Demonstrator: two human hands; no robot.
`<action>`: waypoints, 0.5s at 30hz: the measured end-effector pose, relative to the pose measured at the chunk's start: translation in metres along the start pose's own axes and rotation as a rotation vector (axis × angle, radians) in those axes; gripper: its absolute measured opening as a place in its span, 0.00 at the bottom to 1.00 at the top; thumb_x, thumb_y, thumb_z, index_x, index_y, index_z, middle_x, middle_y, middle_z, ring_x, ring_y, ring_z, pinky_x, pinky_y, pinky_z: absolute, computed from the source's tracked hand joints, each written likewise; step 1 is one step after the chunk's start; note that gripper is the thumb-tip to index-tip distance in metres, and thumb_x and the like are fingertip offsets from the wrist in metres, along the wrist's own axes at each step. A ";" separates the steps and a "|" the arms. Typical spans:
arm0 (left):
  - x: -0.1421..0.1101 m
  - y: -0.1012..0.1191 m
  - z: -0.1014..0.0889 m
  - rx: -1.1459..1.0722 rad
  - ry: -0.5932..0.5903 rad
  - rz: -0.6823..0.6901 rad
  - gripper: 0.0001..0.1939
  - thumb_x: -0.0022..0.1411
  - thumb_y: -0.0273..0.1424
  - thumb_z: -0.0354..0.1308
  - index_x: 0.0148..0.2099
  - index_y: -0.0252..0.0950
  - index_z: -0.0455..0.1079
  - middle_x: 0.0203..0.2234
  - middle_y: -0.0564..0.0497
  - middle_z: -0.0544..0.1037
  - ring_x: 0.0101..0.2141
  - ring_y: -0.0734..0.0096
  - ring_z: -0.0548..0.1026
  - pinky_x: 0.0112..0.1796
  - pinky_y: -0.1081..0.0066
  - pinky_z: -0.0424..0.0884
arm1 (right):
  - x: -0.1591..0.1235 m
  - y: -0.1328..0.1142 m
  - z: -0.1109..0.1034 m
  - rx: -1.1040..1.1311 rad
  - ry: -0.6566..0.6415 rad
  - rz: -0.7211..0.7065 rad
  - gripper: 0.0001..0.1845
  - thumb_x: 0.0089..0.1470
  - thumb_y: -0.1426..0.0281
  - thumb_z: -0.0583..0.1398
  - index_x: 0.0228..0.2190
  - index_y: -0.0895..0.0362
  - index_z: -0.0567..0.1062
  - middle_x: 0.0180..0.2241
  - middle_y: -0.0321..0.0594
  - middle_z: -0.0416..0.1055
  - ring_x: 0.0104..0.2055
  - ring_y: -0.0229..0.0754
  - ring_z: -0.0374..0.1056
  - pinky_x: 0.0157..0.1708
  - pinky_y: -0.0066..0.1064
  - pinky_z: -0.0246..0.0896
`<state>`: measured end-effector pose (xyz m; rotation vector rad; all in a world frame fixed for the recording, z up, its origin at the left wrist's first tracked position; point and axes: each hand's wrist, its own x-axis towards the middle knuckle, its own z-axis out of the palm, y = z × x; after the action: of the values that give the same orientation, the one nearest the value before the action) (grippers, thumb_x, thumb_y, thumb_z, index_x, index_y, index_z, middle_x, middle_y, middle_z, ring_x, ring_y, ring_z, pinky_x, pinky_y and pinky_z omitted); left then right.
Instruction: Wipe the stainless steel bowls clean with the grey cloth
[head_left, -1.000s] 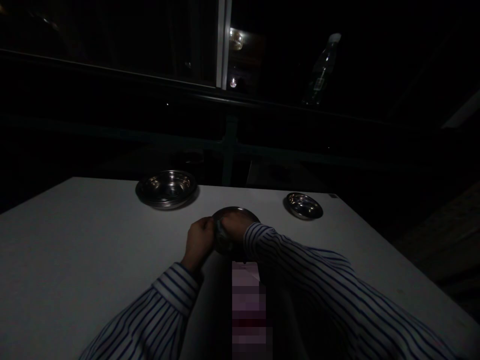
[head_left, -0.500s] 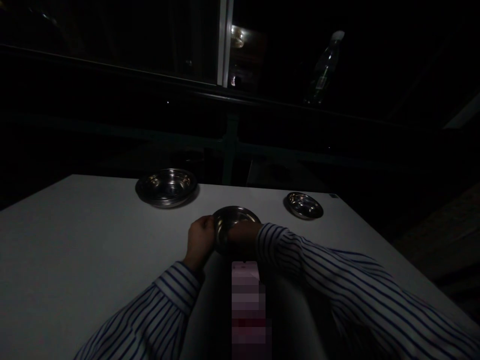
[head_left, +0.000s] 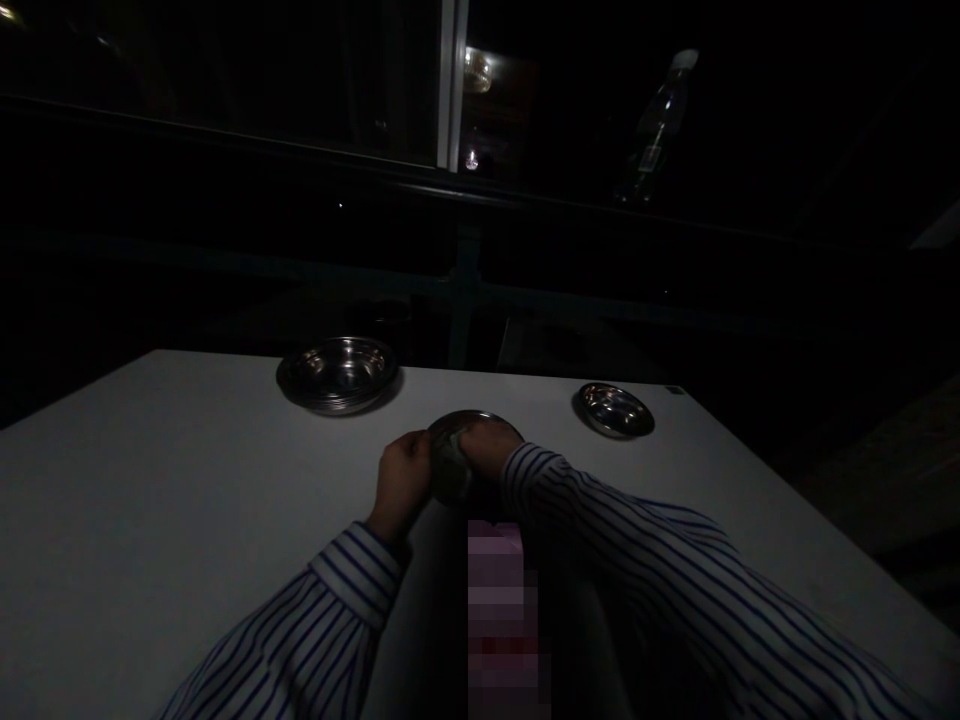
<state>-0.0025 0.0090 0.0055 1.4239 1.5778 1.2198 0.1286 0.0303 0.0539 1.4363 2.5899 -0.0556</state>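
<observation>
The left hand (head_left: 403,480) grips the rim of a tilted steel bowl (head_left: 476,422). The right hand's (head_left: 489,447) fingers (head_left: 471,436) close around a pale cloth (head_left: 450,472) pressed against it.

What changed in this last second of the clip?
The right hand moved down across the steel dish, then back up to its far rim, over a pale wad, perhaps a cloth. The left hand kept hold of the dish's edge. The large steel bowl and small steel dish stayed put on the white table.
</observation>
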 end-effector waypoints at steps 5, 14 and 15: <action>0.001 -0.001 0.001 0.010 -0.005 0.011 0.19 0.54 0.36 0.47 0.37 0.28 0.73 0.31 0.41 0.79 0.31 0.63 0.75 0.32 0.69 0.68 | 0.001 -0.001 -0.003 0.006 -0.019 0.001 0.13 0.56 0.74 0.51 0.39 0.65 0.72 0.42 0.50 0.71 0.45 0.43 0.67 0.44 0.37 0.60; 0.003 -0.001 0.000 0.032 0.053 -0.016 0.18 0.54 0.35 0.47 0.37 0.28 0.73 0.33 0.40 0.79 0.34 0.62 0.75 0.35 0.68 0.67 | -0.004 -0.016 0.003 0.066 -0.090 -0.210 0.13 0.50 0.75 0.55 0.39 0.63 0.73 0.38 0.48 0.73 0.35 0.41 0.71 0.32 0.27 0.62; 0.004 -0.001 0.000 0.032 0.053 -0.018 0.18 0.54 0.35 0.47 0.37 0.28 0.73 0.33 0.40 0.79 0.34 0.62 0.75 0.34 0.68 0.67 | -0.005 -0.016 0.005 0.066 -0.099 -0.224 0.12 0.50 0.74 0.55 0.38 0.63 0.73 0.36 0.47 0.74 0.34 0.42 0.71 0.31 0.27 0.62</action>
<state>-0.0030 0.0127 0.0047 1.4053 1.6495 1.2355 0.1187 0.0171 0.0494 1.1253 2.6762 -0.2380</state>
